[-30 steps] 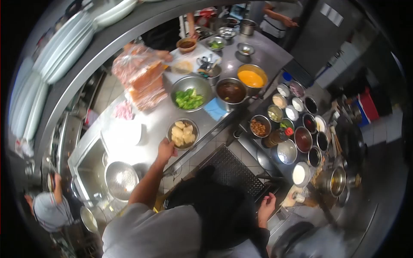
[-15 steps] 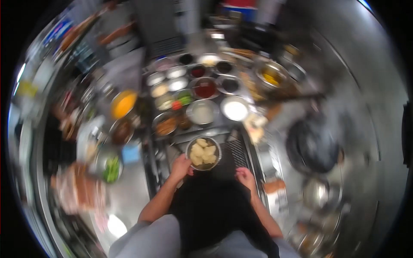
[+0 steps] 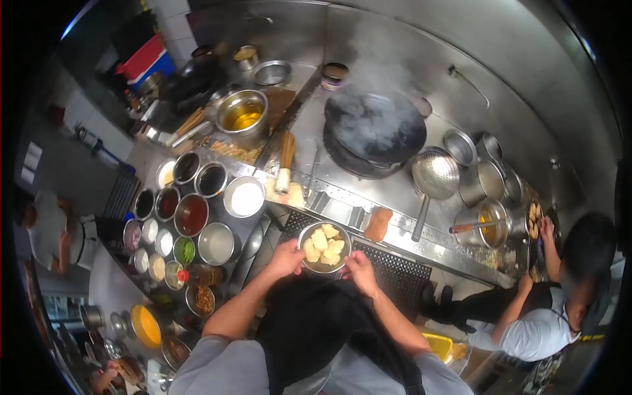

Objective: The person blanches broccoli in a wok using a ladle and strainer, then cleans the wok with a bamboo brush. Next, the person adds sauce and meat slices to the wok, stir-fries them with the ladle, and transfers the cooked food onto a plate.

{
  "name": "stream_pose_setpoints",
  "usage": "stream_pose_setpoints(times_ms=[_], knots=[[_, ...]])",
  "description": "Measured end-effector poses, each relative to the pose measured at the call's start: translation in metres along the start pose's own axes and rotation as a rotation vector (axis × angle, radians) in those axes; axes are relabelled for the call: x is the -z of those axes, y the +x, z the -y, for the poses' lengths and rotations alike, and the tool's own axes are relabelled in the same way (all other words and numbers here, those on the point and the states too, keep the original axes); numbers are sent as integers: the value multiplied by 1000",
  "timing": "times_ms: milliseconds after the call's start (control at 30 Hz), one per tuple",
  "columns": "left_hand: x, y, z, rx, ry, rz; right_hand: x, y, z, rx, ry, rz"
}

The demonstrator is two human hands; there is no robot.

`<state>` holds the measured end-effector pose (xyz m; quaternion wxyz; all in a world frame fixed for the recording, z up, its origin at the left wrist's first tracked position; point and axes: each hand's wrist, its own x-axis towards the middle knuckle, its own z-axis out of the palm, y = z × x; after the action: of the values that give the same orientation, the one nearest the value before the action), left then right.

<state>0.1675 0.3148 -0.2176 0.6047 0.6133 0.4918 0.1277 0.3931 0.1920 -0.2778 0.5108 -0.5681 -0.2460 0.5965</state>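
Observation:
Between my two hands is a round metal bowl [image 3: 322,268] holding several pale yellow chunks of food [image 3: 324,245]. My left hand [image 3: 287,257] grips the bowl's left side, thumb at the rim. At the right side, my right hand [image 3: 359,271] has its fingers closed on the rim. The bowl is in front of my dark apron, below the stove's front edge. Beyond it on the stove, a large black wok [image 3: 375,128] gives off steam.
A perforated ladle [image 3: 435,174] lies right of the wok. A bamboo brush [image 3: 287,155] and an orange-brown cloth or sponge [image 3: 378,224] lie along the stove front. Sauce and seasoning bowls [image 3: 191,214] crowd the left counter. A pot of yellow liquid [image 3: 242,118] stands behind. Another person [image 3: 536,322] works at right.
My view has turned right from the seasoning counter to face the stove and wok. My right hand, apart from the bowl before, now holds its right side. The left hand keeps its grip.

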Motion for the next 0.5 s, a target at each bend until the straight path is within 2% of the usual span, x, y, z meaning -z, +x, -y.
stream_pose_setpoints(times_ms=[133, 233, 300, 367, 433, 467, 500], knots=[[-38, 26, -2, 15, 46, 162, 36, -11, -24, 27, 105, -190], [-66, 42, -32, 46, 13, 341, 73, -24, -32, 75, 167, -331], [-89, 58, -56, -65, 77, 406, 103, -37, -42, 142, 243, -488], [-117, 90, -71, -242, 166, 265, 134, -56, -46, 188, 298, -567], [-161, 128, -91, -472, 324, 203, 163, -77, -52, 243, 360, -676], [-191, 134, -113, -492, 343, 235, 178, -85, -57, 277, 392, -734], [-227, 139, -133, -630, 406, 254, 195, -92, -64, 292, 411, -758]])
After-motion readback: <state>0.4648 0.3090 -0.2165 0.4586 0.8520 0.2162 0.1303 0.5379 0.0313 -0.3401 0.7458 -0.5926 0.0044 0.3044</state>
